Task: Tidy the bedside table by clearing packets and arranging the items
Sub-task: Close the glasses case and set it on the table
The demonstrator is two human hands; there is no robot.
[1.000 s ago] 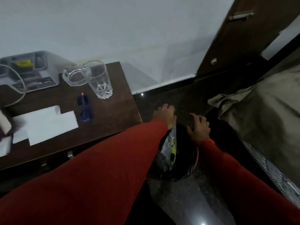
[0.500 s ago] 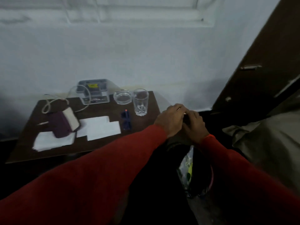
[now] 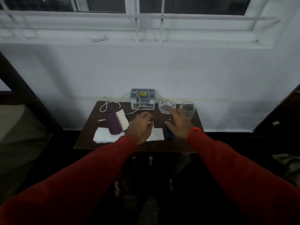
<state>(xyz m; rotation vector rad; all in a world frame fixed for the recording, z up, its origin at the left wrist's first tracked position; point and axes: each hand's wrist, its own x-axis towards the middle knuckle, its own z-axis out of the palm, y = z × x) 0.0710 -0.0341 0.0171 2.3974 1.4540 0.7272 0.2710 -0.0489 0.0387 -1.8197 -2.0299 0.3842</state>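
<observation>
The dark wooden bedside table (image 3: 90, 137) stands under the window. My left hand (image 3: 140, 127) hovers over white papers (image 3: 156, 134) at the table's middle, fingers apart, holding nothing. My right hand (image 3: 178, 125) reaches over a blue object with an orange tip (image 3: 168, 132), its fingers spread toward a glass ashtray (image 3: 167, 106) and a drinking glass (image 3: 188, 108). A purple pouch (image 3: 112, 124) with a white pad (image 3: 122, 119) lies on white tissues (image 3: 103, 135) at the left. A grey organiser box (image 3: 142, 99) sits at the back, with a white cable (image 3: 112, 104) looped beside it.
A white wall and window sill rise behind the table. Dark wooden frames (image 3: 24, 95) stand at the left and right edges. Bedding (image 3: 289, 164) shows at the right, and a small pen-like item (image 3: 101, 120) lies by the pouch. The floor below is dark.
Both hands have left the bin beside the table and moved up over the tabletop. The view has swung from the floor to face the table squarely.
</observation>
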